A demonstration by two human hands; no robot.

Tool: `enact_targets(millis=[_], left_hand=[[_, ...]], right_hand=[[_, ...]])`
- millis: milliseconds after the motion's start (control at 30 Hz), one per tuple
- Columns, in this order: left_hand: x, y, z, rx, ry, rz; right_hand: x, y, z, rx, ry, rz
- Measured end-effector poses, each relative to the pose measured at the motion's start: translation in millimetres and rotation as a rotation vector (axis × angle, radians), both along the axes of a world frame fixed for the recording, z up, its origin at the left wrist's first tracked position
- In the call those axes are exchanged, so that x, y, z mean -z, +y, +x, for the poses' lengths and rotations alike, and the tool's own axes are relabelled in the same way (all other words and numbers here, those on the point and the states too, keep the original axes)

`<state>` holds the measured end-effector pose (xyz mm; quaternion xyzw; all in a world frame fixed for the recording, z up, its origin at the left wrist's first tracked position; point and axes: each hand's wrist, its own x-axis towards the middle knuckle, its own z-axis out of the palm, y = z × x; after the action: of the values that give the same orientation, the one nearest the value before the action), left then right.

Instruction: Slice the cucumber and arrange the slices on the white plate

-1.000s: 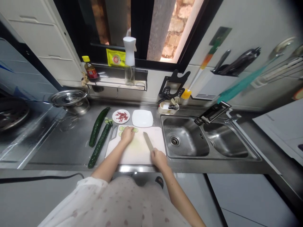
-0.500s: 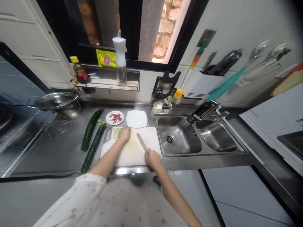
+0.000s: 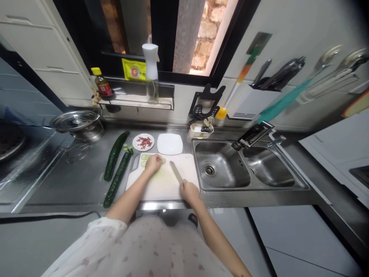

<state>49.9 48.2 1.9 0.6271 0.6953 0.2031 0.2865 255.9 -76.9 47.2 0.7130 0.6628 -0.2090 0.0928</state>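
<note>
My left hand (image 3: 153, 164) is low over the far part of the white cutting board (image 3: 167, 188), just left of the middle of the frame, its fingers drawn together among the pale green slices (image 3: 143, 164). I cannot tell whether a slice is pinched between them, since my own fingers hide the spot. Some slices lie to the left of the hand, and another shows just past my fingertips on the right.

My right hand (image 3: 189, 192), right of the frame's centre and lower down, is wrapped around the handle of the knife (image 3: 176, 172). The blade points up and to the left, well apart from the slices; whether it touches the board, I cannot tell.

I judge the step in hand to be arranging or gathering slices with the left, while the knife waits aside. That calls for a light fingertip touch, and for keeping the edge away from my left fingers.

Left of the board, two long cucumbers lie on the steel table (image 3: 66, 177). Beyond it, in the middle of the frame, sit a round plate (image 3: 135, 143) with red bits and a bare square plate (image 3: 170, 143).
</note>
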Motion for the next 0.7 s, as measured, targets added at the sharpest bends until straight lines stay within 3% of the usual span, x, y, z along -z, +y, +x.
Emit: enact_targets(millis=[200,500,700], left_hand=[[2.0,-23.3,-19.7,-0.061,-0.148,-0.214],[2.5,-41.5,-36.6,-0.081,-0.056,-0.214],[2.1,-51.4,-36.4,-0.099,0.082,-0.164]], right_hand=[[-4.1,2.6,-2.4,-0.02,-0.015,-0.031],[-14.4,5.7,-4.3,-0.106,-0.024,-0.038],[-20.5,-3.9,-8.0,-0.242,-0.006,-0.006]])
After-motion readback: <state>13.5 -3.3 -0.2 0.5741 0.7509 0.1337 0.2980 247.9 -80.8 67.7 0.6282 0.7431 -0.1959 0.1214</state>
